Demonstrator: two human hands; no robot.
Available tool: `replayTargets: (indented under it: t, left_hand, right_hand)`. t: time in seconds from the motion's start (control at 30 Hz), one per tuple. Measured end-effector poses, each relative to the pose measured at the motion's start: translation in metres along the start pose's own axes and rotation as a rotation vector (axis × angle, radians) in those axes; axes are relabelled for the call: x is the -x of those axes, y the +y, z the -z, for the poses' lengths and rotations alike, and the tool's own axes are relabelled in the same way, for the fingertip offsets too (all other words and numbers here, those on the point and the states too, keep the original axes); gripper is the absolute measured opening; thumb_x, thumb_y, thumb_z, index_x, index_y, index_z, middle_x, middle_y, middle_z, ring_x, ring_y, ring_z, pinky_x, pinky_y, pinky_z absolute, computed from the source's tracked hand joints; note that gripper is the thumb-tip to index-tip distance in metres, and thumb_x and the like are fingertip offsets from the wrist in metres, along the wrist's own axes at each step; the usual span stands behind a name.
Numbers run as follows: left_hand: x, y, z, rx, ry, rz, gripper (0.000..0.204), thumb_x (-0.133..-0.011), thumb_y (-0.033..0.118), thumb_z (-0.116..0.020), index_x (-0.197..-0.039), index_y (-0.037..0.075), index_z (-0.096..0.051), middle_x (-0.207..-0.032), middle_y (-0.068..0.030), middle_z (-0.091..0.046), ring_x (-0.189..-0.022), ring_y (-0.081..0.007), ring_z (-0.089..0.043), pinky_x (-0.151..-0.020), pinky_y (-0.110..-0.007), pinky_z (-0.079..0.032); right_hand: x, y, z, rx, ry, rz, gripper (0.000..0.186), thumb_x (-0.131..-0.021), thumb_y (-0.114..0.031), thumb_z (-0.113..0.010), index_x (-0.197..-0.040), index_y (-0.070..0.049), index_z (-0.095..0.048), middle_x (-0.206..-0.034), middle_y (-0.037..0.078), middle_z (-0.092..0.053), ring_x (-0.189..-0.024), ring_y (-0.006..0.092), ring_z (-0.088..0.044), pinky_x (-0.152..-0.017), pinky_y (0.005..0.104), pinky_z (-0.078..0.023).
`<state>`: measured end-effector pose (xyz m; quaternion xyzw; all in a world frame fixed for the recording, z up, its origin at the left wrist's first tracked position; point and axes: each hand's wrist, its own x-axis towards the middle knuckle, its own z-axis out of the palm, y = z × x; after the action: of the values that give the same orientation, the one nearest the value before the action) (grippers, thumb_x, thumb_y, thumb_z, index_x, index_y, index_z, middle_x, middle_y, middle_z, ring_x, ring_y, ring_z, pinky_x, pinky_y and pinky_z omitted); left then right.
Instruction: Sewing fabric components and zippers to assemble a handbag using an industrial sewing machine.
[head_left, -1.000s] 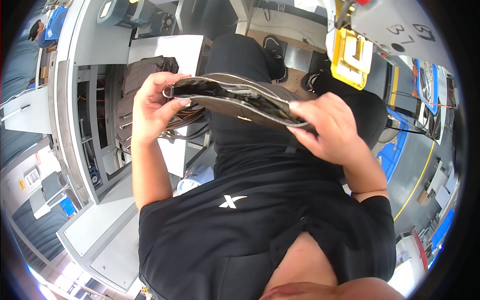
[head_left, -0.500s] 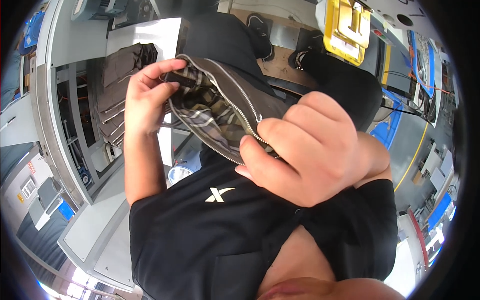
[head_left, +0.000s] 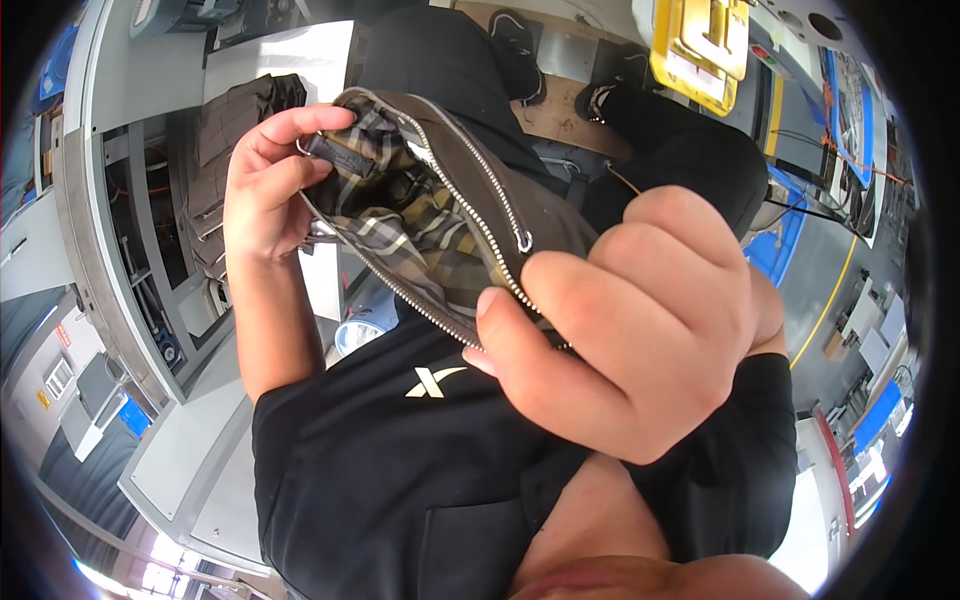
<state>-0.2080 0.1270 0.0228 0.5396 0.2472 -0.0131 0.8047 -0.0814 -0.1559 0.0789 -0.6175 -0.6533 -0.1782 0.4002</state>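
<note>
Grey cabinet/bench fills L side of view. Blk shirt on the wearer takes up lower ctr, pale logo on chest. Pile of dk brn pieces sits on L, past the fwd forearm, looks like same kind of matl; can't count exactly.

Brn pouch is mid-view, held in the air just in front of chest, tilted, mouth wide open & facing up to cam. Plaid lining shows inside, olive/grey/wht; metal zip teeth run along both edges.

Yellow unit upper R, well apart from pouch. Blue/wht bucket low, L of pouch.

R hand: fingers curled, thumb in over near edge at pouch's R end, fingertip under it = closed pinch on edge. L hand: thumb + index pinching L corner, nearly shut, only fabric between.

Zip slider, silver, just by R index; contact unclear. Metal ring at L corner, next to L fingers.
</note>
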Motion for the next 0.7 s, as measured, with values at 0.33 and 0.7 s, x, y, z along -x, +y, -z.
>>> replayTargets:
  t: [0.33,0.7]
  left_hand:
    - [-0.001,0.003,-0.004,0.078,-0.08,-0.084,0.042,-0.076,-0.017,-0.059,-0.116,-0.005,-0.061,-0.107,-0.0133,-0.069,-0.097,-0.0201,-0.069,-0.086,-0.03,-0.058]
    - [-0.01,-0.046,0.044,-1.085,0.16,-0.37,0.052,-0.059,-0.021,-0.047,-0.1,0.006,-0.063,-0.136,-0.0149,-0.053,-0.127,-0.0299,-0.053,-0.103,-0.036,-0.045]
  right_hand:
    - [-0.002,-0.004,-0.004,0.065,0.077,-0.026,0.021,-0.059,-0.016,-0.074,-0.079,-0.011,-0.07,-0.071,0.002,-0.057,-0.051,0.0133,-0.04,-0.048,0.0293,-0.031]
    - [0.084,0.041,-0.041,0.058,-0.553,-0.072,0.029,-0.081,-0.017,-0.073,-0.109,-0.009,-0.068,-0.107,0.004,-0.07,-0.078,0.0162,-0.059,-0.072,0.0311,-0.044]
